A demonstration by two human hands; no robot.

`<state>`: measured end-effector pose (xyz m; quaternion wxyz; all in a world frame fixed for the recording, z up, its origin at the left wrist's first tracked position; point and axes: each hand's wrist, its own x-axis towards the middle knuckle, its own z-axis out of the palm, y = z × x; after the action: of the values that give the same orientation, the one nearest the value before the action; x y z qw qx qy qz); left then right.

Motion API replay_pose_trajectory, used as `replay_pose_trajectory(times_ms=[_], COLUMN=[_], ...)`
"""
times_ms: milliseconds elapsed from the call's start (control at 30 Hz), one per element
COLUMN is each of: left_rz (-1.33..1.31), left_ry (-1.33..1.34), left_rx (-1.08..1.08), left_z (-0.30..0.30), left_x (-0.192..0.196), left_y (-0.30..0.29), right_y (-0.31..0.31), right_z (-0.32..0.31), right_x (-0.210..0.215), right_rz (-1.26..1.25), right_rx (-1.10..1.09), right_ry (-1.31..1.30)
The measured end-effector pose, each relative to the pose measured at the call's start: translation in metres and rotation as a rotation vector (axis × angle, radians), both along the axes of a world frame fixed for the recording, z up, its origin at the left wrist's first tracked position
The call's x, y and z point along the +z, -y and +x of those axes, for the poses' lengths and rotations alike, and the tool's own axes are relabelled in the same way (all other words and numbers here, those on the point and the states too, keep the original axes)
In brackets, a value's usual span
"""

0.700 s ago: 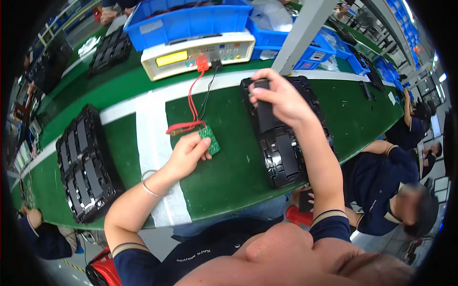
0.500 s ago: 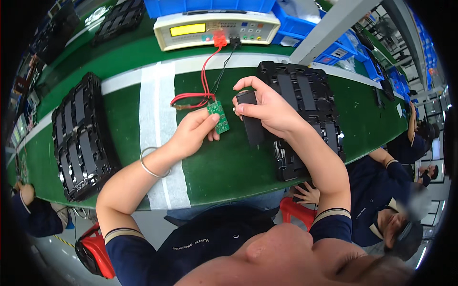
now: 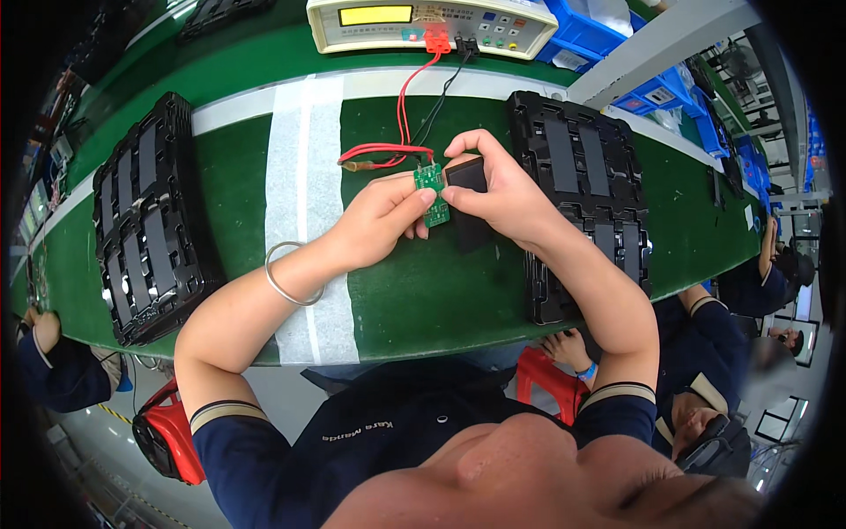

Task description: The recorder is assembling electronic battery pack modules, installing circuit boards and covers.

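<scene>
My left hand pinches a small green circuit board just above the green bench. Red and black wires run from the board to a cream test meter at the far edge. My right hand holds a flat black rectangular part upright, its edge pressed against the board. A metal bangle circles my left wrist.
A black tray with slotted black parts lies to my left; two more black trays lie to my right. Blue bins stand behind the meter. Other people sit at the right and lower left.
My right hand lifted the black part from the right-hand tray and carried it left to the circuit board. My left hand kept hold of the board.
</scene>
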<state>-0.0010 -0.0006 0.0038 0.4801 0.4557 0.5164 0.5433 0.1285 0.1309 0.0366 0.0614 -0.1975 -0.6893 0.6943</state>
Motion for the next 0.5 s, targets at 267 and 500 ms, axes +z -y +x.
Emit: replay_pose_trajectory(times_ms=[267,500], left_rz=[-0.004,0.006], left_ry=[0.051,0.004], left_rx=[-0.032,-0.069], left_z=[-0.0023,-0.0029], left_x=[-0.004,-0.0008], left_y=[0.0059,0.0024], right_y=[0.0012,-0.0011], right_z=[-0.0022,-0.0003], right_x=[-0.005,-0.0006], right_rz=[0.08,0.01], right_rx=[0.026,0.059], right_ry=[-0.026,0.019])
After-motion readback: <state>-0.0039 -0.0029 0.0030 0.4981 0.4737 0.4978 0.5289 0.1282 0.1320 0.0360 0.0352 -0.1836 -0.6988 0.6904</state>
